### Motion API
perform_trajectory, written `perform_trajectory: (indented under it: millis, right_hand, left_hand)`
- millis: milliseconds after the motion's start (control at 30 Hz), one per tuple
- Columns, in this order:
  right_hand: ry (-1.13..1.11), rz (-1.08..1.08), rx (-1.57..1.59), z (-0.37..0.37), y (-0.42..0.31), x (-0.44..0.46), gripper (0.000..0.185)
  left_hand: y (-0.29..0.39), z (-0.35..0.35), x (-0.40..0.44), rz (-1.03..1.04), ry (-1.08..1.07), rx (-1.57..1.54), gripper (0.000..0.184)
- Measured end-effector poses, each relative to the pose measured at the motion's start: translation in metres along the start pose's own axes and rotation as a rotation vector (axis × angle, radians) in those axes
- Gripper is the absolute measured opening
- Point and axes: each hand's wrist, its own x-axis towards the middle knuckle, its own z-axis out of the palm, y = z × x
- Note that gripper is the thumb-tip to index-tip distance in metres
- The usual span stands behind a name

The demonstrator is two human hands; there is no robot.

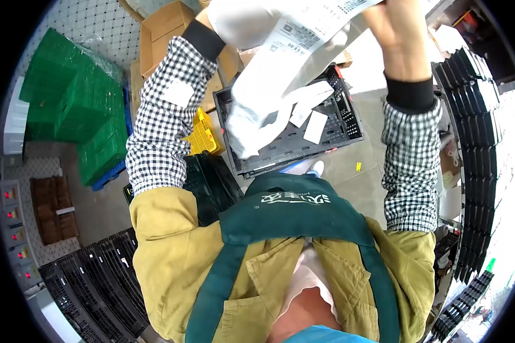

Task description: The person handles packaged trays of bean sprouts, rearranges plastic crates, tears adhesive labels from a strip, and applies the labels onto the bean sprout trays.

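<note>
A long strip of white printed labels (pixel 296 35) runs across the top of the view, with barcodes and small text on it. My right hand (pixel 399 35) is closed on the strip's right end; some of its fingers are cut off by the top edge. At the upper left, only a sliver of my left hand (pixel 203 17) shows, beside a blurred, rounded white thing (pixel 240 24); its fingers are hidden. Blank white strip (pixel 257 94) hangs in loops below, down into a black crate (pixel 292 158). White paper pieces (pixel 315 127) lie in that crate.
Green crates (pixel 91 106) are stacked at the left, near an open cardboard box (pixel 163 34). A yellow crate (pixel 203 136) stands beside the black crate. Black crates (pixel 100 280) are stacked at lower left, and black stacked trays (pixel 469 143) line the right side.
</note>
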Motion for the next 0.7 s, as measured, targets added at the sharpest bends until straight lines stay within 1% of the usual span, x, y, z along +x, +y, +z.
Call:
perform_trajectory:
  millis: [67,100,133,167,200,267,300,367,400,433,467,500,533,600,633,667,700]
  right_hand:
    - [-0.105,0.095,0.019,-0.036,0.039,-0.028,0.043]
    - [-0.163,0.142,0.027,-0.061,0.064,-0.045,0.041]
    - [-0.219,0.216,-0.285,-0.044,0.071,-0.059,0.043]
    - [-0.311,0.271,-0.643,-0.027,0.077,-0.072,0.044]
    - [-0.426,0.309,-0.956,-0.010,0.084,-0.085,0.046]
    - [-0.353,0.301,-1.017,0.006,0.073,-0.081,0.046]
    - [-0.317,0.299,-1.047,0.014,0.068,-0.079,0.046]
    - [-0.138,0.316,-0.864,-0.016,0.038,-0.050,0.044]
    - [-0.054,0.193,-0.514,-0.029,0.037,-0.035,0.044]
    - [-0.019,0.061,-0.166,-0.041,0.035,-0.021,0.044]
    - [0.018,-0.012,0.131,-0.037,0.026,-0.012,0.044]
    - [-0.043,0.116,0.167,-0.059,0.037,-0.024,0.039]
    - [-0.158,0.130,-0.213,-0.091,0.079,-0.047,0.039]
    - [-0.291,0.278,-0.553,-0.043,0.103,-0.085,0.038]
    - [-0.379,0.337,-0.722,-0.019,0.114,-0.104,0.038]
    - [-0.454,0.158,-0.678,-0.013,0.130,-0.109,0.041]
    - [-0.504,0.126,-0.786,-0.009,0.116,-0.093,0.040]
  left_hand:
    - [-0.018,-0.003,-0.004,-0.316,0.039,-0.608,0.042]
    - [0.002,-0.009,0.001,-0.282,0.013,-0.669,0.038]
    - [0.023,-0.014,0.006,-0.250,-0.010,-0.733,0.034]
    - [0.002,-0.014,0.010,-0.024,0.182,-0.619,0.035]
    - [0.006,-0.023,0.017,-0.090,0.121,-0.602,0.042]
    - [-0.010,-0.032,0.016,-0.185,0.072,-1.057,0.047]
    - [-0.012,-0.024,0.007,-0.188,0.095,-1.031,0.048]
    - [-0.013,-0.010,-0.008,-0.182,0.115,-0.969,0.049]
    - [-0.013,-0.007,-0.010,-0.170,0.113,-0.930,0.049]
    - [-0.013,-0.007,-0.008,-0.143,0.092,-0.881,0.049]
    - [-0.014,-0.006,-0.007,-0.113,0.074,-0.834,0.049]
    - [-0.015,-0.006,-0.005,-0.084,0.058,-0.787,0.049]
    - [-0.016,-0.005,-0.003,-0.055,0.044,-0.738,0.049]
    - [-0.017,-0.001,-0.001,-0.005,0.021,-0.646,0.048]
    - [-0.021,-0.006,0.006,-0.139,0.017,-0.696,0.046]
    - [-0.026,-0.007,0.004,-0.181,0.000,-0.593,0.045]
    - [-0.034,-0.008,0.000,-0.222,-0.018,-0.486,0.044]
